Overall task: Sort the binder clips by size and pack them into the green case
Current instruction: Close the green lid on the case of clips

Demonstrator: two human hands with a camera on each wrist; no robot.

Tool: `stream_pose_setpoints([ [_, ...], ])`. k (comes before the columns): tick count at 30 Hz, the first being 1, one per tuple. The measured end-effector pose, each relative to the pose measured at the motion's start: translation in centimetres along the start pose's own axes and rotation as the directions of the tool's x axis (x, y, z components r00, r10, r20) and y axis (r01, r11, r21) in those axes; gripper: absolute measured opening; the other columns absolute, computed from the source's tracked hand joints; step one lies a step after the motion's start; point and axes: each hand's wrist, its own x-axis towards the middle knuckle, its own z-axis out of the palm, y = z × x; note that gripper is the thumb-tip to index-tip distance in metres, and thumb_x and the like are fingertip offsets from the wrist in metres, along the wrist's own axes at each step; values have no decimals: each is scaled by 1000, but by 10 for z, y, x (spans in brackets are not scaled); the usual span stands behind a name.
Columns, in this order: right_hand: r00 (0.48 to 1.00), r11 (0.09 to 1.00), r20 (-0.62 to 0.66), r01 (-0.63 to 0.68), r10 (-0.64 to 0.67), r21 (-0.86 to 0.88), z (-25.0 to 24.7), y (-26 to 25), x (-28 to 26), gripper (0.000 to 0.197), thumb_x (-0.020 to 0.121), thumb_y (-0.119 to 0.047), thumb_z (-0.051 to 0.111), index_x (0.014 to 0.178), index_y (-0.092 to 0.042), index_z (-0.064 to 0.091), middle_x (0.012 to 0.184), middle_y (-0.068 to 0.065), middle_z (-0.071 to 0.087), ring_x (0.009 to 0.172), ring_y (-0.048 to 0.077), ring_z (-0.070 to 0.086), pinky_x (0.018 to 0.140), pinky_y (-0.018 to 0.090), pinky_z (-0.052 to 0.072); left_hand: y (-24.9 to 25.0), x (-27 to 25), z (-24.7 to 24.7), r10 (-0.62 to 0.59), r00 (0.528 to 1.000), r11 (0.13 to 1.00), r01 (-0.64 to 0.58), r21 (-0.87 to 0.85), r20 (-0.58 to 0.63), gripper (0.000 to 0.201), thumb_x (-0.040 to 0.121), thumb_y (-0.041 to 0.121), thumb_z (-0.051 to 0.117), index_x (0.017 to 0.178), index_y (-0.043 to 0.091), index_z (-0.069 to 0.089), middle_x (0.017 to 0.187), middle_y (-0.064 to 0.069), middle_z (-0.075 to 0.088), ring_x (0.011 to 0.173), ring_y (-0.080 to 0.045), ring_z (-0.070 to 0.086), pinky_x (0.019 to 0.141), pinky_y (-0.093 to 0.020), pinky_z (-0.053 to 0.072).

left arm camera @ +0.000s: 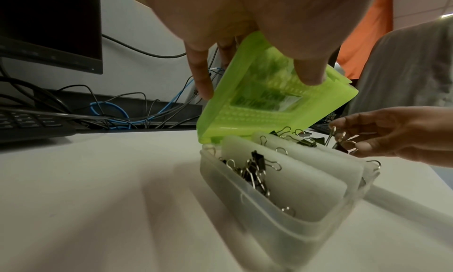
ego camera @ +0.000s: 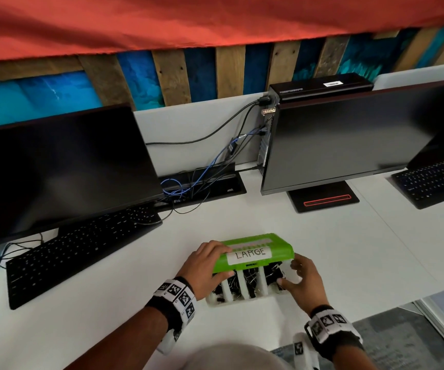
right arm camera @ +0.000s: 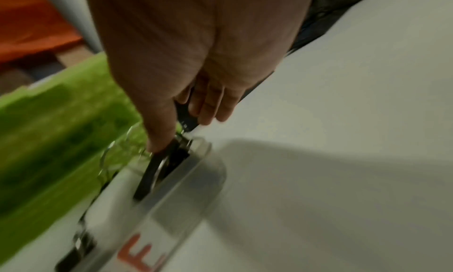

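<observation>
The green case lid point(ego camera: 255, 253), labelled LARGE, stands partly raised over its translucent white base point(ego camera: 216, 303). My left hand point(ego camera: 216, 265) grips the lid's left end, thumb against the inner face point(left arm camera: 311, 72), a finger on the outside. White dividers split the base into compartments that hold several black binder clips point(left arm camera: 255, 171). My right hand point(ego camera: 290, 275) is at the case's right end. There it pinches a black binder clip point(left arm camera: 338, 140) by its wire handles over the rightmost compartment. The right wrist view is blurred: the thumb point(right arm camera: 157, 140) lies on the clip point(right arm camera: 157, 171) beside the lid point(right arm camera: 61, 130).
The case sits near the front of a white desk point(ego camera: 349, 249). A black keyboard point(ego camera: 82, 252) and monitor point(ego camera: 55, 169) stand to the left. A second monitor point(ego camera: 349, 140) and keyboard point(ego camera: 434, 180) are at the right, with a tangle of cables point(ego camera: 202, 182) behind.
</observation>
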Motion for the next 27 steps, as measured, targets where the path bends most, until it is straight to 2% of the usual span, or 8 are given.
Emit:
stream_pose_setpoints([
  [5, 996, 988, 4, -88, 88, 126, -30, 16, -6, 38, 81, -1, 66, 96, -36, 61, 95, 3, 72, 82, 9, 67, 72, 8, 49, -3, -12, 13, 29, 998, 998, -33, 56, 64, 58, 80, 58, 53, 131, 34, 39, 133, 14, 39, 123, -4, 30, 103, -28, 34],
  [8, 994, 998, 98, -48, 44, 36, -26, 11, -8, 46, 80, 6, 61, 108, -30, 57, 82, -3, 74, 81, 10, 69, 82, 25, 52, -1, -14, 17, 37, 997, 994, -44, 97, 74, 58, 79, 60, 52, 131, 37, 37, 134, 16, 37, 124, -2, 27, 105, -28, 29],
  [11, 979, 999, -204, -26, 20, -28, -28, 5, -2, 41, 81, 9, 54, 114, -15, 57, 81, 0, 69, 84, 25, 67, 78, 30, 48, 4, -18, 24, 63, 985, 986, -86, 142, 159, 58, 75, 64, 49, 127, 39, 41, 133, 18, 39, 123, -4, 30, 102, -28, 29],
  [13, 958, 999, -286, -3, 14, 40, -31, -7, 3, 30, 86, -3, 56, 114, -14, 57, 93, 5, 67, 89, 28, 64, 77, 32, 46, 4, -27, 32, 102, 973, 974, -140, 176, 209, 54, 73, 66, 50, 121, 41, 47, 128, 20, 45, 118, -4, 38, 98, -24, 29],
  [16, 999, 998, 19, 37, -36, -58, -15, -21, 5, 44, 87, -28, 63, 129, -21, 49, 117, -6, 55, 104, 16, 57, 89, 35, 49, 1, -37, 41, 122, 967, 968, -165, 187, 222, 47, 72, 66, 53, 113, 43, 50, 120, 24, 49, 111, -1, 42, 92, -20, 30],
  [18, 988, 991, 155, 32, -11, -132, -1, -17, 4, 57, 86, -30, 64, 137, -23, 40, 121, -6, 51, 109, 16, 54, 93, 32, 47, 2, -34, 42, 140, 973, 964, -176, 200, 182, 43, 72, 65, 53, 109, 43, 51, 117, 24, 50, 107, -1, 43, 89, -22, 41],
  [23, 975, 976, 167, -172, 149, 135, 3, -9, 9, 55, 83, -15, 69, 129, -33, 48, 115, 7, 64, 99, 20, 63, 68, 15, 47, 11, -25, 41, 137, 981, 938, -173, 300, 137, 34, 74, 60, 50, 101, 39, 52, 110, 20, 54, 101, -5, 48, 77, -31, 52],
  [27, 969, 967, 187, -196, 165, 162, 2, -9, 13, 55, 80, -14, 72, 127, -30, 50, 110, 9, 65, 97, 20, 63, 65, 16, 49, 11, -24, 42, 95, 975, 934, -156, 320, 199, 35, 78, 57, 47, 107, 37, 50, 120, 14, 51, 113, -10, 40, 87, -49, 47],
])
